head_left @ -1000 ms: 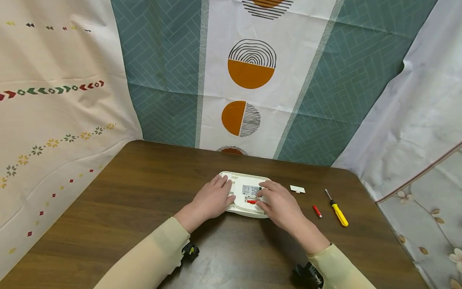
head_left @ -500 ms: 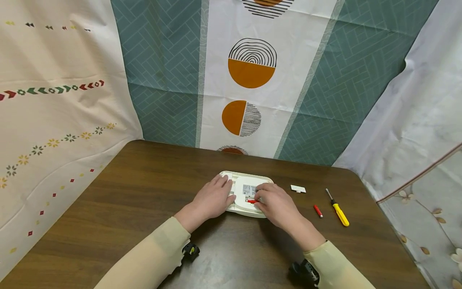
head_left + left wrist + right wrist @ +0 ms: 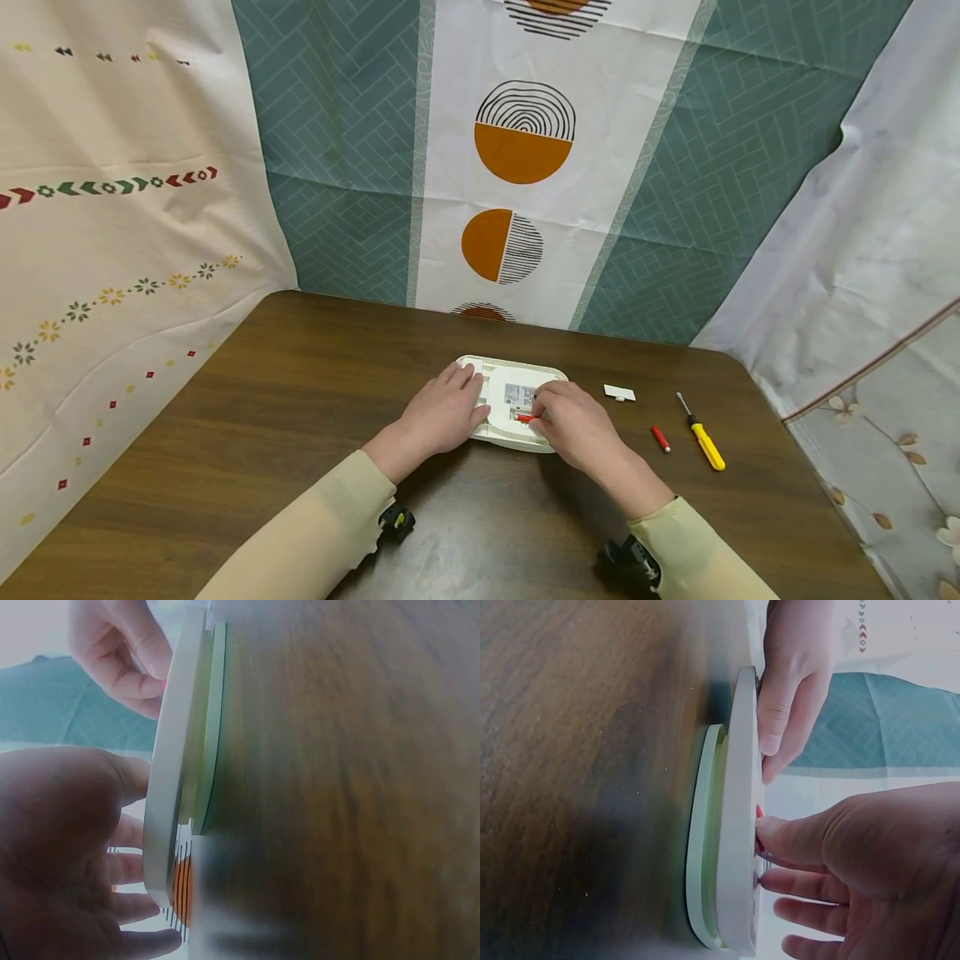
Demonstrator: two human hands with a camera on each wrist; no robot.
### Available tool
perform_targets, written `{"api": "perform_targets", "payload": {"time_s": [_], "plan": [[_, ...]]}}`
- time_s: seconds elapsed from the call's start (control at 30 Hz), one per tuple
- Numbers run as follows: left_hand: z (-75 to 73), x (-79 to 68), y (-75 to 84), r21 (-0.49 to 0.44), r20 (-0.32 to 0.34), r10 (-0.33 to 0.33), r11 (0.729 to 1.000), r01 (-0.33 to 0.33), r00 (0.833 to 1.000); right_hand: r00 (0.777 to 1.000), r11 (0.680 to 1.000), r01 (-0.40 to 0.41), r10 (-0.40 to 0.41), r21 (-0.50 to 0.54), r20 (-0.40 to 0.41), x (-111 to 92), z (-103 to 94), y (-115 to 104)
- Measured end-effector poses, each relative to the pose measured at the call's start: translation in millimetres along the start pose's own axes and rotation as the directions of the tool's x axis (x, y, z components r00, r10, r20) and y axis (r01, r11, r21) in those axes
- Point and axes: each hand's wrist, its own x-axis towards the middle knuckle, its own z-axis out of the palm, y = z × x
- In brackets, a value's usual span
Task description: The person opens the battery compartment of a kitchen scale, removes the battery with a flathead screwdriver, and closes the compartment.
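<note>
A white kitchen scale lies underside up on the table, with a printed label and an uncovered battery slot. My left hand rests on its left side, fingers extended over the edge. My right hand pinches a red battery at the slot between thumb and finger, the other fingers loosely bent. In the right wrist view the thumb presses on the red battery; its far end is hidden. Side on, the left wrist view shows the scale's pale green plate beneath the white body.
To the right of the scale lie a small white battery cover, a second red battery and a screwdriver with a yellow handle. Patterned cloths hang behind the brown wooden table and at both sides.
My right hand has moved slightly left and its fingers have come together on the battery in the slot, whose left end has shifted slightly right. The left hand stays where it was.
</note>
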Motion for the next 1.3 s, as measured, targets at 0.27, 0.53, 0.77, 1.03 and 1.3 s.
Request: {"api": "perform_targets", "payload": {"time_s": [0.27,0.53,0.77,1.03,1.3], "plan": [[0.8,0.3,-0.3,0.003,-0.004,0.008,1.0,-0.008,1.0,0.999,0.997,-0.043,0.044,-0.061,0.002,-2,-2.0,-1],[1.8,0.6,-1.0,0.011,-0.001,0.007,1.0,-0.007,1.0,0.998,0.993,-0.056,0.058,-0.103,0.023,-1,-4.6,-2],[1.0,-0.1,0.1,0.001,0.0,0.001,1.0,-0.001,1.0,0.999,0.995,-0.036,0.037,-0.098,0.009,-4,-4.9,-4],[0.2,-0.6,0.5,0.0,-0.003,0.004,1.0,-0.004,1.0,0.995,0.996,-0.025,0.017,-0.082,-0.1,-13,-5.9,-1],[-0.5,-1.6,-0.5,-0.002,-0.015,0.021,1.0,-0.021,1.0,0.989,0.996,-0.066,0.058,-0.055,-0.139,-26,-8.7,6]]}}
